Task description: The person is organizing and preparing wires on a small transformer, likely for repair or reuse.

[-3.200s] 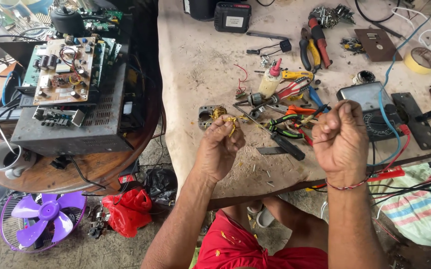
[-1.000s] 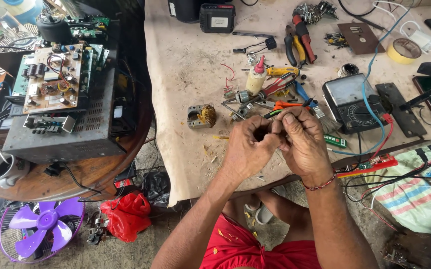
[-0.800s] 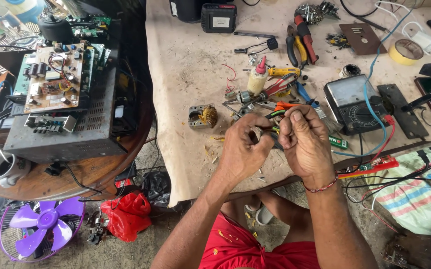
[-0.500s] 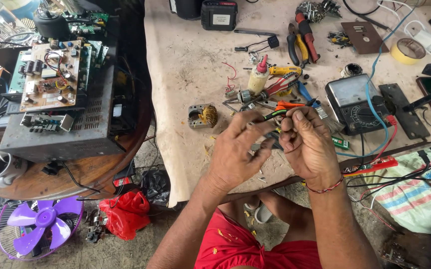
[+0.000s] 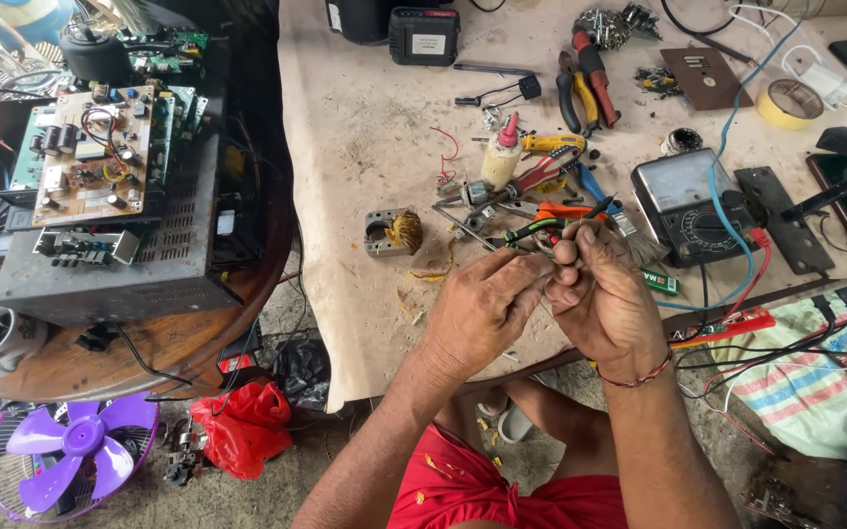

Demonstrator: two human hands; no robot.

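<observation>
Both hands still pressed together over the table [image 5: 364,127], left hand [image 5: 482,309] and right hand [image 5: 605,304] grips closed on something too small to tell, small coil [image 5: 394,233] at ten o'clock, unmoved.

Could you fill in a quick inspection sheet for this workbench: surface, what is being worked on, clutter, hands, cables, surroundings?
Surface: stained beige sheet over the workbench.
Job's things: small dark part pinched between both hands, too hidden to identify.
Clutter: copper-wound metal coil, red-handled pliers, grey analogue meter, yellow tape roll, small glue bottle with red cap.
Hands: left hand and right hand pressed together at the fingertips above the bench edge.
Cables: blue lead and red lead run by the meter.
Surroundings: opened black amplifier with bare circuit boards, purple fan, red plastic bag.
</observation>
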